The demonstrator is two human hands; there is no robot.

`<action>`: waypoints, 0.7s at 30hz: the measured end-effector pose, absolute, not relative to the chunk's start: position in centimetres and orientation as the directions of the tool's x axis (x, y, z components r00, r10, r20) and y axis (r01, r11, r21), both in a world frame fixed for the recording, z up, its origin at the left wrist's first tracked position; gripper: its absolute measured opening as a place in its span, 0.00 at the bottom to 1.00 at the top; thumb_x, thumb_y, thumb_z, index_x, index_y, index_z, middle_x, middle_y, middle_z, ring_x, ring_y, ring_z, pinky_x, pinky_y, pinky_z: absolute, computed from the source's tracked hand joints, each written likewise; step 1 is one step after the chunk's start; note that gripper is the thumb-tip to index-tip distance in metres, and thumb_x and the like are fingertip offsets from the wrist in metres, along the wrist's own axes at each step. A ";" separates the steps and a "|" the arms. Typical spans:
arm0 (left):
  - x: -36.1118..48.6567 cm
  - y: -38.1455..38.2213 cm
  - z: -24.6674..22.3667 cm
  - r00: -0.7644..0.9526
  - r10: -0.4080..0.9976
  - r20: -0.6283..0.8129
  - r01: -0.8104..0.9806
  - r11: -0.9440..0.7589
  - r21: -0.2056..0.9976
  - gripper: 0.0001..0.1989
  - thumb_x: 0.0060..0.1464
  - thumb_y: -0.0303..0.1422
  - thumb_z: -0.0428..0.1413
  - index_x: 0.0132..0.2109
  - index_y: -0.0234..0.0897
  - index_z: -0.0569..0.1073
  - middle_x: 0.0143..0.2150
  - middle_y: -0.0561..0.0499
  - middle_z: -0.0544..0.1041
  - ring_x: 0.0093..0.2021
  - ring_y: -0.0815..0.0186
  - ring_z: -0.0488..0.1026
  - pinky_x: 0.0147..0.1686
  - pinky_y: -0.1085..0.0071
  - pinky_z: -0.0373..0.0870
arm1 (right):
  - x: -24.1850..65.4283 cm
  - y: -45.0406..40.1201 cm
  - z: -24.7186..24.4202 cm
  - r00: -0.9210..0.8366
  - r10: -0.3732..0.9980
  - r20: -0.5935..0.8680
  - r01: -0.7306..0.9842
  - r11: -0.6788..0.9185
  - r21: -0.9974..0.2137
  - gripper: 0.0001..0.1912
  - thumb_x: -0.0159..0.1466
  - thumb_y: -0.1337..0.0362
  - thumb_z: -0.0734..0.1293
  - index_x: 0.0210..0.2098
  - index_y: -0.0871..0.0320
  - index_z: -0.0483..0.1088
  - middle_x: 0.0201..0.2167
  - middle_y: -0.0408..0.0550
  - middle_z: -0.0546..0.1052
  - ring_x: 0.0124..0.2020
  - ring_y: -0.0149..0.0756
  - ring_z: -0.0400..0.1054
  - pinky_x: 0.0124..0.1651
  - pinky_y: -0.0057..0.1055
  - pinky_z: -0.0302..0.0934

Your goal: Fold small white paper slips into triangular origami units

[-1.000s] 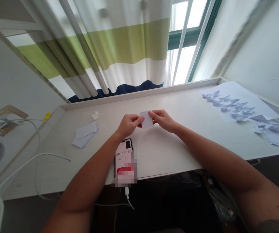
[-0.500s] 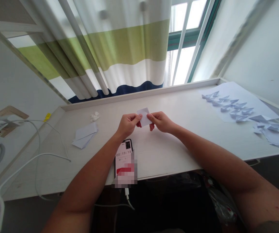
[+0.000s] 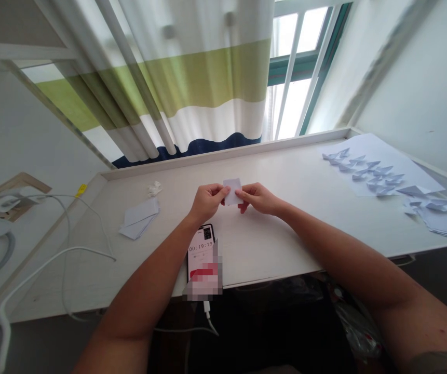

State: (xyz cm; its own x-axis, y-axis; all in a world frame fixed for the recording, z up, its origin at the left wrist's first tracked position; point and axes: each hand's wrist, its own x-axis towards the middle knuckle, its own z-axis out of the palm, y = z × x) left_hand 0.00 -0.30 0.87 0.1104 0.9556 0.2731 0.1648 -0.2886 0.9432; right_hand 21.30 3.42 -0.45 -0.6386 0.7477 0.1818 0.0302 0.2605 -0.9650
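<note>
A small, roughly square piece of white paper (image 3: 233, 191) is held up above the desk in front of me. My left hand (image 3: 208, 201) pinches its left edge, thumb on the near face. On the opposite edge, my right hand (image 3: 260, 198) grips it the same way, with its lower fingers curled beneath. The fingers behind the paper are mostly hidden. Below my left hand lies a phone (image 3: 202, 254) showing a running timer, part of its screen blurred out.
Several folded paper boats (image 3: 379, 170) stand on white sheets (image 3: 410, 156) at the right. Loose paper pieces (image 3: 139, 217) and a crumpled scrap (image 3: 154, 188) lie at the left. White cables (image 3: 55, 257) cross the desk's left side, near plugged-in chargers (image 3: 3, 205). A curtain (image 3: 207, 78) hangs behind.
The paper, tilted before, is now more upright and level between my hands. Both hands keep their pinch on it. The view has shifted slightly.
</note>
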 end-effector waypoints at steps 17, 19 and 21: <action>0.2 -0.7 1.2 0.161 0.957 0.242 0.184 -0.270 0.945 0.26 0.57 0.55 0.69 0.29 0.35 0.81 0.25 0.48 0.78 0.25 0.67 0.72 0.27 0.70 0.71 | 21.0 3.6 -0.6 -0.535 0.831 0.152 -0.198 0.051 -0.979 0.33 0.59 0.34 0.79 0.31 0.62 0.80 0.27 0.53 0.83 0.27 0.39 0.78 0.30 0.36 0.80; 0.3 -0.8 1.3 0.159 0.957 0.244 0.184 -0.272 0.945 0.26 0.56 0.55 0.69 0.29 0.35 0.81 0.24 0.48 0.78 0.25 0.68 0.72 0.27 0.70 0.71 | 20.9 3.6 -0.7 -0.518 0.841 0.155 -0.192 0.062 -0.979 0.34 0.60 0.33 0.78 0.29 0.62 0.79 0.25 0.53 0.82 0.25 0.38 0.77 0.28 0.36 0.79; 0.4 -0.8 1.4 0.173 0.956 0.237 0.184 -0.267 0.946 0.26 0.56 0.55 0.70 0.29 0.34 0.81 0.25 0.48 0.78 0.25 0.67 0.72 0.27 0.70 0.71 | 20.8 3.6 -0.7 -0.497 0.853 0.156 -0.184 0.072 -0.980 0.34 0.62 0.34 0.76 0.28 0.62 0.78 0.24 0.54 0.82 0.24 0.39 0.76 0.27 0.35 0.78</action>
